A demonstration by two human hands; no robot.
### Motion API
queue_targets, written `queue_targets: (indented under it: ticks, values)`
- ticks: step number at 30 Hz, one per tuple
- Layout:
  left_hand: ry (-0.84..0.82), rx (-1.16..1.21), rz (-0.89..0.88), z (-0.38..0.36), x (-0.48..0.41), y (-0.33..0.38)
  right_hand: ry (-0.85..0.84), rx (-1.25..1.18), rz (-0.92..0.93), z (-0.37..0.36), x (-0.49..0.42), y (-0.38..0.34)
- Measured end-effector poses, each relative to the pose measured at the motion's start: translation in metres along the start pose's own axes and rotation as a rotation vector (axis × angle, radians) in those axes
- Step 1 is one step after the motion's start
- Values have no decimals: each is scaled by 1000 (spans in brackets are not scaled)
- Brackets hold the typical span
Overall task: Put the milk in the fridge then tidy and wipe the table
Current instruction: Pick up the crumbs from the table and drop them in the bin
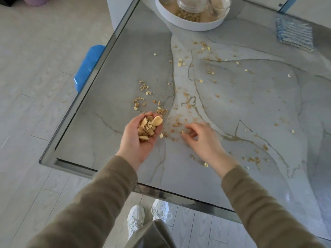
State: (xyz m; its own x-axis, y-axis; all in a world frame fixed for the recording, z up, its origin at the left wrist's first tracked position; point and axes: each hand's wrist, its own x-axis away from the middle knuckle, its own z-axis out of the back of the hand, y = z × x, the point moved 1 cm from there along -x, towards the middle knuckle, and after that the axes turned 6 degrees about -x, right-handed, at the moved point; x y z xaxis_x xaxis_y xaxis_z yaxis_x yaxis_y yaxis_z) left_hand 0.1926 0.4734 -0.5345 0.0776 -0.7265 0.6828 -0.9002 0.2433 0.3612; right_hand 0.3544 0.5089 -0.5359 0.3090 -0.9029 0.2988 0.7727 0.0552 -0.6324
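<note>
The left hand (138,140) is held palm up and cupped just above the worktop (232,108), its fingers curled round a heap of gathered pieces (147,128); it is kept low and close to the mess, it is judged, so that each new bit can be dropped in without a long reach and nothing spills back out; the right hand (204,138) is lowered beside it with the fingers bent toward a small pale fragment on the surface, but the hand is blurred and whether that fragment is already pinched cannot be told; crumbs (143,86) are strewn over much of the worktop, thickest just beyond the left hand and thinning toward the far and right sides, so the tidying is judged to be well short of finished; a blue-and-white cloth (294,35) is left lying at the far right, well apart from both hands, presumably kept back for wiping once the larger bits are lifted by hand, since these would only be smeared or pushed off the edge; a white tray (188,25) with a glass jar (189,6) in it is set at the far edge; no milk is seen anywhere in view, so that step is judged done, though no fridge is shown to confirm it
</note>
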Motion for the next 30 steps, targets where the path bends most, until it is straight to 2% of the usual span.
queue_targets:
  ticks: [10,16,23,28,30]
  values:
    - [59,45,-98,23,5,23,-147,95,162,-47,-6,-48]
    - [86,37,-114,33,7,26,-148,159,253,-55,-7,-51]
    - [139,26,-59,31,9,16,13,-152,208,-35,-8,-66]
    - [46,-2,8,21,10,6,-95,-168,353,-38,1,-98]
    - [41,30,2,20,10,7,-46,-203,362,-35,-3,-97]
